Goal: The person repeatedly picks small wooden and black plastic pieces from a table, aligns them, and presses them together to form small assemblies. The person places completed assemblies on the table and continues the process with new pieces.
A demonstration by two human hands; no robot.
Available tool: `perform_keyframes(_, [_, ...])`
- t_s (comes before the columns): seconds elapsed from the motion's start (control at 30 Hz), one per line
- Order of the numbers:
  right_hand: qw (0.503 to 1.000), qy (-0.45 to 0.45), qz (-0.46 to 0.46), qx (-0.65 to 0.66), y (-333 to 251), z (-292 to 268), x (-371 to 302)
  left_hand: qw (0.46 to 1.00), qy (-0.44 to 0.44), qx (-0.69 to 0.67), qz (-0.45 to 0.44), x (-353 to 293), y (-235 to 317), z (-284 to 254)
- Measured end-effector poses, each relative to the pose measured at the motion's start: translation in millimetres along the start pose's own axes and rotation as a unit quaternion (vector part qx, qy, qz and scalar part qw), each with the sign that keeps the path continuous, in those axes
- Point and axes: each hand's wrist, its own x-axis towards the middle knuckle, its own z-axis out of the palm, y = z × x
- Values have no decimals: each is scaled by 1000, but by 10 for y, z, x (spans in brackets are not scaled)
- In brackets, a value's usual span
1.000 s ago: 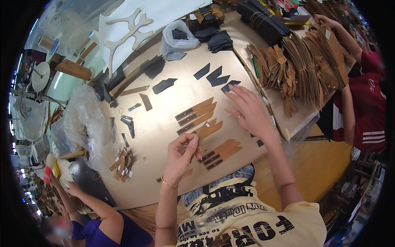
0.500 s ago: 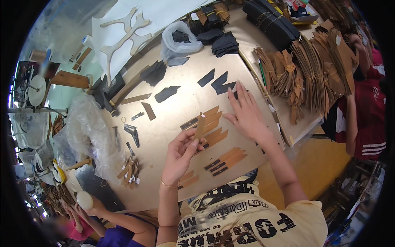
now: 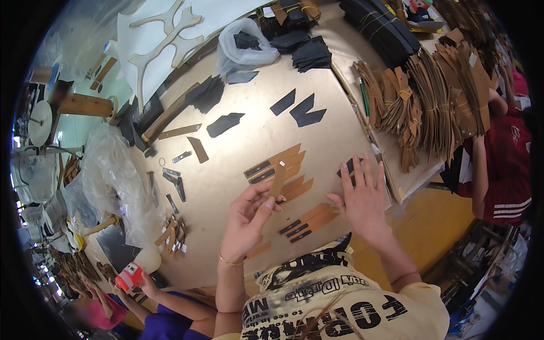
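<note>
Thumb and fingertips of the left hand (image 3: 243, 216) were pinched together on a brown strip (image 3: 277, 179), held by its near end, with its long axis pointing steeply away from the person and leaning a little right. The right hand (image 3: 363, 199) was open and almost flat, fingers parted and pointing away, with no grip on anything; its fingers covered part of a black piece (image 3: 343, 169), though whether they pressed on it could not be told. That piece lay to the right of the strip and slightly nearer at its lower end, so the right hand was much the closer to it.

Between the hands, the upper row (image 3: 290, 151) slanted up and right, its black ends to the left, partly behind the strip. The lower row (image 3: 316, 214) ran on a similar slant, nearer the body and just left of the right wrist.

Beyond the rows, a bare stretch of the board (image 3: 238, 170) reached to three black shapes (image 3: 306, 106). The board's right edge passed close beside the right hand; past it, on the adjoining surface, lay brown bundles (image 3: 429, 105).
</note>
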Motion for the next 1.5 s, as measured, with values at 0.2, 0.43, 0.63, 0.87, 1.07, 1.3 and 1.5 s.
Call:
perform_keyframes(0.2, [990, 110, -20, 81, -96, -4, 538, 1000, -18, -1, -9, -2, -14, 14])
perform_keyframes(0.43, [989, 44, -71, 122, -13, 177, 839, 999, 18, 16, 28, -67, 55, -20])
perform_keyframes(0.63, [997, 20, -60, 48, 98, 268, 422, 996, -3, 80, 26, 301, -85, 192])
perform_keyframes(0.87, [996, 40, -48, 65, 47, 312, 419, 816, 171, 527, 167, 1425, -98, 655])
perform_keyframes(1.07, [995, 18, -38, 94, 119, 314, 259, 797, 69, 550, 240, 1553, -150, 557])
perform_keyframes(1.3, [991, 66, -22, 111, 170, 295, 159, 857, 41, 456, 238, 1505, 134, 497])
perform_keyframes(1.5, [684, 45, -1, 728, 338, 85, 202, 957, -138, 228, 114, 798, 143, 668])
